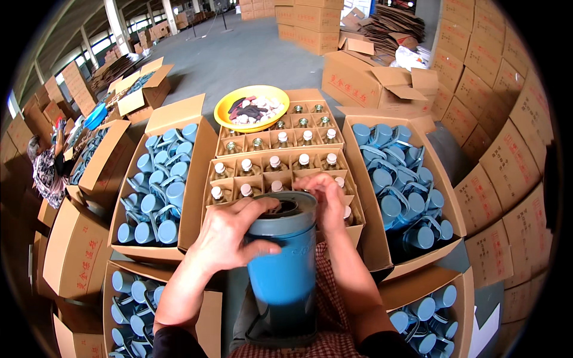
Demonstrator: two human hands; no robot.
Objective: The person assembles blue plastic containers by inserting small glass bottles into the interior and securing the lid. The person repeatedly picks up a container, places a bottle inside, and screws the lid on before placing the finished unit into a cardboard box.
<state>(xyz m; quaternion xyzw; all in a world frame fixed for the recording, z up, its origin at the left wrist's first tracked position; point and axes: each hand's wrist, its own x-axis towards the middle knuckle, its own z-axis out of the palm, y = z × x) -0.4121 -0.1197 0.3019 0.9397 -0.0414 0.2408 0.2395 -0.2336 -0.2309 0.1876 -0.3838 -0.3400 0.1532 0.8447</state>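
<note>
A blue thermos jug casing (280, 262) with a grey-blue rim stands upright between my legs. Something dark and rounded shows inside its mouth. My left hand (230, 232) is closed on the left of the rim, thumb against the outer wall and fingers over the opening. Beside the rim's far right side is my right hand (327, 200), its bent fingers apart, with no object visible in them. Whether it touches the rim I cannot tell. Just beyond, a divided carton (287, 156) holds glass bottles (274, 165), many with white stoppers.
A yellow basin (277, 95) with white pieces and dark cloth rests on the bottle carton's far end. Open cartons of blue jugs flank me at left (199, 209) and right (365, 209). Stacked cartons (480, 179) wall the right. Another person (49, 170) is at far left.
</note>
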